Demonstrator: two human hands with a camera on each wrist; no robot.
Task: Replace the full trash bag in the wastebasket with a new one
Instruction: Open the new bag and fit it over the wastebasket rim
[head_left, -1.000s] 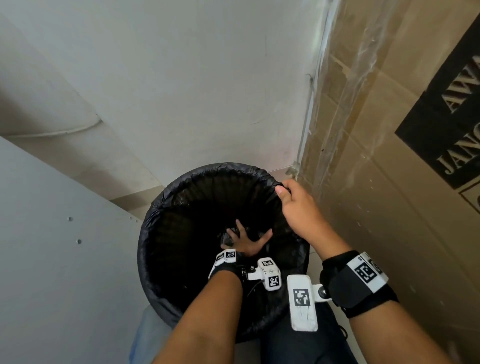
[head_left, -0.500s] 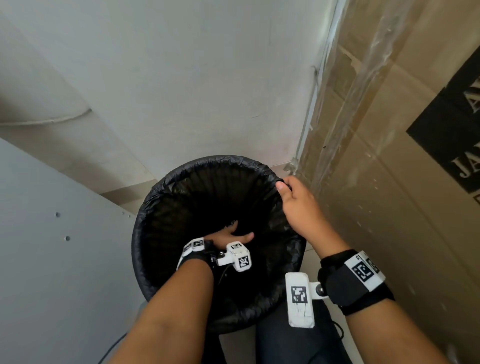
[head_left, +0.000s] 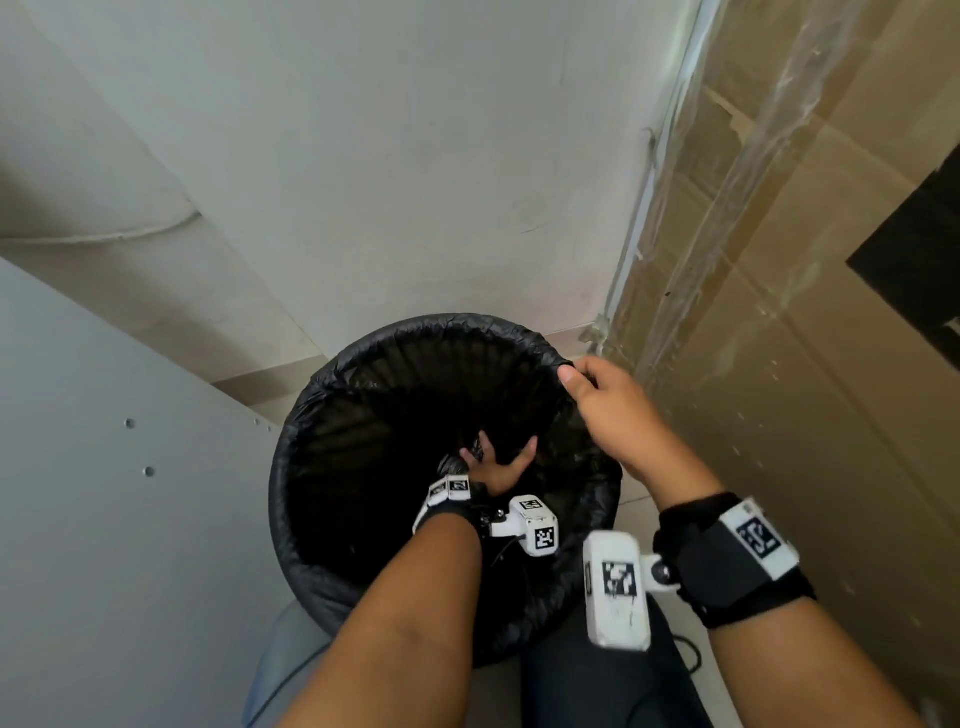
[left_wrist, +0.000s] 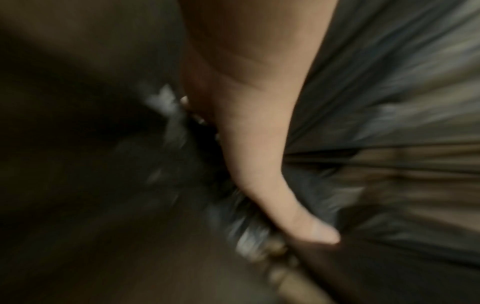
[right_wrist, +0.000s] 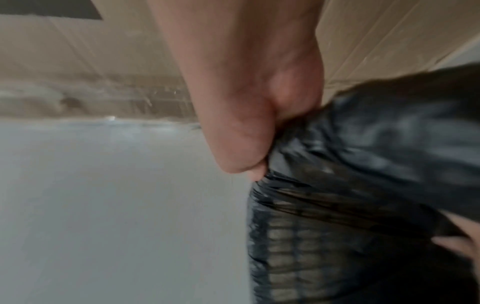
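A round mesh wastebasket (head_left: 311, 587) stands on the floor, lined with a black trash bag (head_left: 415, 364) whose edge is folded over the rim. My right hand (head_left: 597, 395) pinches the bag's folded edge (right_wrist: 337, 144) at the rim's far right, with the mesh showing through the plastic below. My left hand (head_left: 498, 462) is deep inside the basket with fingers spread, pressing the bag (left_wrist: 389, 82) down toward the bottom. The left wrist view is blurred; only the thumb (left_wrist: 298, 216) shows against crumpled plastic.
A large cardboard box (head_left: 805, 364) wrapped in clear film stands tight against the basket's right side. A white wall (head_left: 389, 156) lies behind, a grey panel (head_left: 104, 493) to the left. My dark trouser legs (head_left: 597, 686) are just in front of the basket.
My left hand drew back toward the near side half a second ago and now reaches deep into the basket again with fingers spread. My right hand has kept its hold on the rim.
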